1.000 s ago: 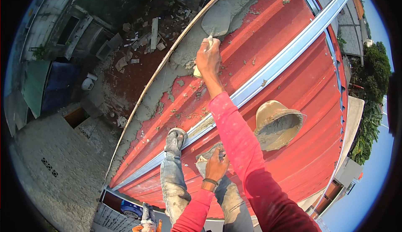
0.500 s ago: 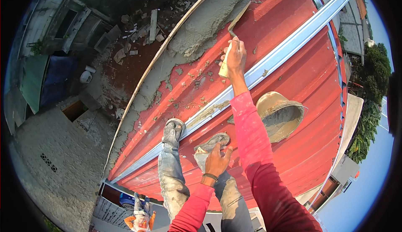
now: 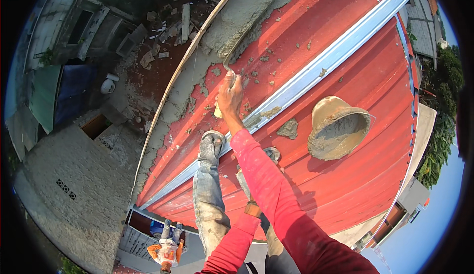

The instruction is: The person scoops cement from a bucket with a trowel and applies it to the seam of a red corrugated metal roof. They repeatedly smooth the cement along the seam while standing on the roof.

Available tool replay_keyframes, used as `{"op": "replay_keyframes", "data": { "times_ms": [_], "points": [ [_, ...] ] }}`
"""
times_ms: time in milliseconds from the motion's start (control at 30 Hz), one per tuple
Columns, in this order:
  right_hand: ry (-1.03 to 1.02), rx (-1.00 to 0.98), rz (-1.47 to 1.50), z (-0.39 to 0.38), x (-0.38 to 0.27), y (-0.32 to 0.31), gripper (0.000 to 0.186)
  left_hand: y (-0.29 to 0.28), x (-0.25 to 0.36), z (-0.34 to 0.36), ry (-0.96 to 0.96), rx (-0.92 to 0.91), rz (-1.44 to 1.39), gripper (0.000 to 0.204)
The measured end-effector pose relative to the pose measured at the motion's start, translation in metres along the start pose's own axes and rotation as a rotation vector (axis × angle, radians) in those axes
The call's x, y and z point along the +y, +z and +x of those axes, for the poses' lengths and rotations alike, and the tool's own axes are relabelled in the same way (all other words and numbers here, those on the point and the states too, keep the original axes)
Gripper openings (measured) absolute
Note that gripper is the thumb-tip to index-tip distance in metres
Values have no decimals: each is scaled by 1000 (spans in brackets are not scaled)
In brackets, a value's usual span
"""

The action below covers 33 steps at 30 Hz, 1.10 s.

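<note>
Red ribbed roof [image 3: 385,86] with a pale metal strip [image 3: 355,42] across it. Wet mortar [image 3: 232,19] runs along the roof's left edge; bucket [image 3: 326,108] of gray mix sits past the strip, to the right. Left hand hidden behind the right sleeve [image 3: 269,182], can't tell its grip. Right hand [image 3: 230,98] wraps the trowel [image 3: 227,62], which looks edge-on at the mortar's inner border. I'd use a low angle, even pressure, strokes along the band; lift loose crumbs [image 3: 264,58] before they set.

Rough grey wall [image 3: 81,175] left; green trees [image 3: 438,130], blue sky [image 3: 427,234] right.
</note>
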State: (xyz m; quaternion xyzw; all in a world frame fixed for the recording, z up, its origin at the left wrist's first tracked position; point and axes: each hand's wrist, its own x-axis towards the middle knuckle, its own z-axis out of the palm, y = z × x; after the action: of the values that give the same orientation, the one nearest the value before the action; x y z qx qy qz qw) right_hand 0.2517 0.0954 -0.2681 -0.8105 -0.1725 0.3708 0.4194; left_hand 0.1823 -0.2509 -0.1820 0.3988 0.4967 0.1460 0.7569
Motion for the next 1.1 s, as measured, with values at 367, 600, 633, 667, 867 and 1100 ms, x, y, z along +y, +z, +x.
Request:
{"op": "replay_keyframes", "data": {
  "times_ms": [367,600,633,667,867,1100],
  "points": [
    [33,-6,275,-16,-22,-29,43,-17,66,12,-6,-43,359,47],
    [-44,3,246,122,-115,-93,51,-20,154,34,-188,28,396,48],
    [-21,0,232,116,-113,-88,51,-22,151,34,-189,42,401,48],
    [3,-4,217,107,-109,-80,51,-23,149,33,-186,41,406,49],
    [77,-45,234,29,-54,-11,48,-23,46,6,-154,44,-6,47],
    [48,46,144,-19,28,51,54,6,67,19,-111,151,124,45]
  ]
}}
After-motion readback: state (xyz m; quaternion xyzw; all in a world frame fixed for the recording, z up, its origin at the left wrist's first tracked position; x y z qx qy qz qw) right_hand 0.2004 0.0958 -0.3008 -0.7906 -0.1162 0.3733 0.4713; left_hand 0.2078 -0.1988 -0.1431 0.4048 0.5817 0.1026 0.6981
